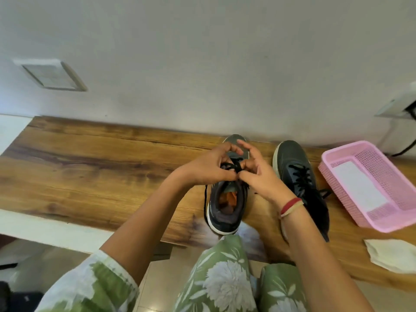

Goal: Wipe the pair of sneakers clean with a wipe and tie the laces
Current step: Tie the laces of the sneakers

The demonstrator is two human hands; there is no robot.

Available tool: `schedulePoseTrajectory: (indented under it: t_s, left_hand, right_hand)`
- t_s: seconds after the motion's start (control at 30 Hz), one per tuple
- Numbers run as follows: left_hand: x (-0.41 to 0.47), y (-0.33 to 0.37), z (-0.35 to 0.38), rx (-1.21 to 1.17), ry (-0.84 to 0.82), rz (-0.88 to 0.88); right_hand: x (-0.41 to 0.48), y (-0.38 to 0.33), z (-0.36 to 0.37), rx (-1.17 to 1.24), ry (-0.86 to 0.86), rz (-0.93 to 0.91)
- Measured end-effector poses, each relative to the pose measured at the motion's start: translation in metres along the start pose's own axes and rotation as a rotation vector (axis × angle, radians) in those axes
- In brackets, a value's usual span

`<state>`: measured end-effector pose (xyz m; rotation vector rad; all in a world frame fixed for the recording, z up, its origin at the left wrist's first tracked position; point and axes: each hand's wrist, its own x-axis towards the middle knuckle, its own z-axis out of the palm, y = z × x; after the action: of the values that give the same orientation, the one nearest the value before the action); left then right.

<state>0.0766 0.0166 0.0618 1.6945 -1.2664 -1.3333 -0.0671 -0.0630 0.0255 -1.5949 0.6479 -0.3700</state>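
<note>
Both of your hands work over the left sneaker (226, 208), which stands on the table (90, 167) straight ahead of you, toe to the wall (202, 64) and heel at the near edge. Your left hand (208, 168) and right hand (261, 176) meet above its tongue, thumb tips touching. Each pinches the black lace (236, 168) between thumb and curled fingers, while one finger of your right hand sticks out straight toward the toe. One loose end of that lace hangs down the shoe's left side to the heel. A red and pale band (290, 206) circles your right wrist. The right sneaker (292, 161) stands just beside the first, not touching it, toe likewise to the wall, its heel hidden under your right forearm. Its own lacing crosses the tongue, and you cannot tell whether it is knotted. To the right of that shoe, near it, lies a pink basket (382, 225) holding a flat white sheet (360, 188) (pack or cloth, the view does not say). A pale wipe (392, 255) lies on the table at the near right edge, well apart from both hands.
</note>
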Motion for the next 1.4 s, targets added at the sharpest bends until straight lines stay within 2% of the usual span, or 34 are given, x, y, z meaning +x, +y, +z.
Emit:
schedulePoseTrajectory:
  t_s: [0.17, 0.23, 0.37, 0.47, 0.57, 0.67, 0.87, 0.93, 1.07, 1.13, 1.27, 1.33, 1.4]
  left_hand:
    - [-0.02, 0.02, -0.001, 0.069, 0.043, 0.008]
    - [-0.029, 0.028, -0.009, 0.098, 0.071, 0.009]
    - [-0.041, 0.046, -0.024, 0.061, 0.138, 0.023]
    - [-0.051, 0.067, -0.031, -0.056, 0.216, 0.079]
    - [-0.061, 0.087, -0.039, -0.121, 0.29, 0.141]
    - [-0.071, 0.108, -0.043, -0.083, 0.298, 0.166]
    - [-0.085, 0.148, -0.043, -0.036, 0.332, 0.199]
    - [-0.088, 0.158, -0.041, 0.005, 0.311, 0.191]
    - [-0.094, 0.17, -0.033, 0.109, 0.236, 0.154]
    - [-0.094, 0.175, -0.029, 0.14, 0.203, 0.135]
    - [-0.09, 0.181, -0.017, 0.202, 0.09, 0.216]
    - [-0.088, 0.182, -0.015, 0.212, 0.135, 0.268]
    - [-0.085, 0.18, -0.018, 0.228, 0.201, 0.304]
  right_hand:
    - [-0.006, -0.014, -0.015, -0.139, -0.167, 0.101]
    - [-0.01, -0.022, -0.021, -0.151, -0.121, 0.135]
    - [-0.015, -0.05, -0.031, -0.023, 0.116, 0.143]
    - [-0.018, -0.079, -0.035, 0.031, 0.201, 0.102]
    - [-0.024, -0.11, -0.04, 0.034, 0.154, 0.051]
    - [-0.034, -0.139, -0.043, -0.044, 0.082, -0.022]
    - [-0.056, -0.19, -0.047, -0.179, 0.072, -0.134]
    - [-0.063, -0.202, -0.046, -0.235, 0.061, -0.144]
    - [-0.074, -0.224, -0.042, -0.134, 0.063, -0.226]
    - [-0.076, -0.237, -0.039, -0.156, 0.097, -0.294]
    - [-0.075, -0.256, -0.03, -0.259, 0.091, -0.41]
    - [-0.075, -0.259, -0.028, -0.261, 0.071, -0.483]
    - [-0.072, -0.248, -0.034, -0.123, 0.137, -0.543]
